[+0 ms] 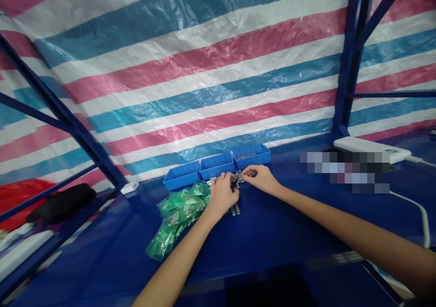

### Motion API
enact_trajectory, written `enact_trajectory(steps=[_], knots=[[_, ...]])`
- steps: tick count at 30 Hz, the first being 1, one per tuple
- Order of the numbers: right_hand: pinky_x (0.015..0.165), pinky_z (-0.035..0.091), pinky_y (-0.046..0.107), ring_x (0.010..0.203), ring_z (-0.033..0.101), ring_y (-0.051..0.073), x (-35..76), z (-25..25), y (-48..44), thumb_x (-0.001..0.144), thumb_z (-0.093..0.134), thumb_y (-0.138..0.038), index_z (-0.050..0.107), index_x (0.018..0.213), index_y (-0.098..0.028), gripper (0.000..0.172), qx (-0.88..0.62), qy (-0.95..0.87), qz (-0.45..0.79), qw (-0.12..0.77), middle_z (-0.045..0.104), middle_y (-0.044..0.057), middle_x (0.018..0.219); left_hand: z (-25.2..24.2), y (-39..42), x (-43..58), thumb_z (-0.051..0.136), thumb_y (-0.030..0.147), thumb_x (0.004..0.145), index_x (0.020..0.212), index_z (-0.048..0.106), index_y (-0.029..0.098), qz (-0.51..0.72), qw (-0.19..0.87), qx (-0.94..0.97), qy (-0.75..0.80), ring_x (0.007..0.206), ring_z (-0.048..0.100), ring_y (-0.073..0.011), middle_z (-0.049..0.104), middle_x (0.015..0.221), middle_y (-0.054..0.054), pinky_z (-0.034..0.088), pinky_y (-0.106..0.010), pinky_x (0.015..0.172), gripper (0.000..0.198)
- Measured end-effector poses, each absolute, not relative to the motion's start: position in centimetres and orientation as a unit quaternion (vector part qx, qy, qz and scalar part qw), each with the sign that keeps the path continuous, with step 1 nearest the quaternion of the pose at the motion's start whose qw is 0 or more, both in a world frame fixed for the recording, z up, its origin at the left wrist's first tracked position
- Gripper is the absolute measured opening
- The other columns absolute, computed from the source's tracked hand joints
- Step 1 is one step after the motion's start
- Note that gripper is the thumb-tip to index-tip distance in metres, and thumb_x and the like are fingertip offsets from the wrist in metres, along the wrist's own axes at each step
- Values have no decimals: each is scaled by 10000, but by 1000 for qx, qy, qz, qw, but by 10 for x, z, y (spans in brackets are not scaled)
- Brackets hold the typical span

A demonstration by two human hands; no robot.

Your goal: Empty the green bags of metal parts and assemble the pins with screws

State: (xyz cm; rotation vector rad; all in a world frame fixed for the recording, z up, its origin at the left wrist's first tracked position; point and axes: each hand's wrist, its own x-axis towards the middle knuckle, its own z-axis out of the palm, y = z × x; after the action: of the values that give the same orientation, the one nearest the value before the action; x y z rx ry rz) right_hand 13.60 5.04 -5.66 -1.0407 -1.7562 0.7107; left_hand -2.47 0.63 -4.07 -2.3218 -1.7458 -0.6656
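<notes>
Small metal parts [239,178] lie in a loose pile on the blue table, in front of the blue bins. My left hand [224,192] is curled over the left side of the pile, its fingers bent around dark and silvery pieces too small to make out. Two short metal rods [235,210] stick out below it. At the pile's right edge, my right hand [259,178] has thumb and forefinger pressed together; whatever is between them is too small to tell. Green plastic packets [184,207] are heaped just left of my left hand.
Three blue bins stand in a row behind the pile: left [182,175], middle [217,165], and right [251,155], which holds small metal pieces. A white adapter [130,187] sits at the left, a white power bank [373,149] with a cable at the right. Blue posts frame the striped sheet.
</notes>
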Motion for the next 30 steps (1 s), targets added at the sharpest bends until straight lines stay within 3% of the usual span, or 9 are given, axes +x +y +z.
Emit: enact_trajectory(steps=[5,13,18,22,30], knots=[[635,471,238,654,614,139,134,-55,52,654,641,-306,690,732,-159,173,-437,-609,433,501,680,30,698,-30,8,-22,513,295,802,894,569,236,-319,56,-744,-585,817,556,-170,587,816,8,333,-319,748,123],[649,445,203,660,575,88,131,-46,43,644,688,-265,685,763,-161,158,-339,-465,653,493,650,11,701,-32,12,-22,517,382,824,817,617,216,-362,16,-769,-527,705,542,-124,601,766,18,330,-280,710,194],[649,436,204,674,575,88,131,-45,43,633,707,-219,677,794,-174,169,-309,-450,683,484,654,7,722,-33,14,-22,512,358,832,878,601,201,-406,-4,-752,-519,637,526,-108,607,772,15,370,-259,688,187],[630,432,206,713,587,98,131,-47,41,634,722,-223,669,908,-213,279,-317,-486,676,455,671,7,798,-34,15,-22,472,336,858,896,600,200,-436,-43,-759,-482,690,548,-119,612,822,-6,403,-250,691,191],[602,416,184,743,598,94,131,-50,42,642,728,-242,646,954,-227,324,-320,-515,662,442,676,-1,820,-34,15,-22,462,320,861,864,627,181,-435,-88,-760,-475,707,533,-119,570,821,-22,423,-250,690,217]])
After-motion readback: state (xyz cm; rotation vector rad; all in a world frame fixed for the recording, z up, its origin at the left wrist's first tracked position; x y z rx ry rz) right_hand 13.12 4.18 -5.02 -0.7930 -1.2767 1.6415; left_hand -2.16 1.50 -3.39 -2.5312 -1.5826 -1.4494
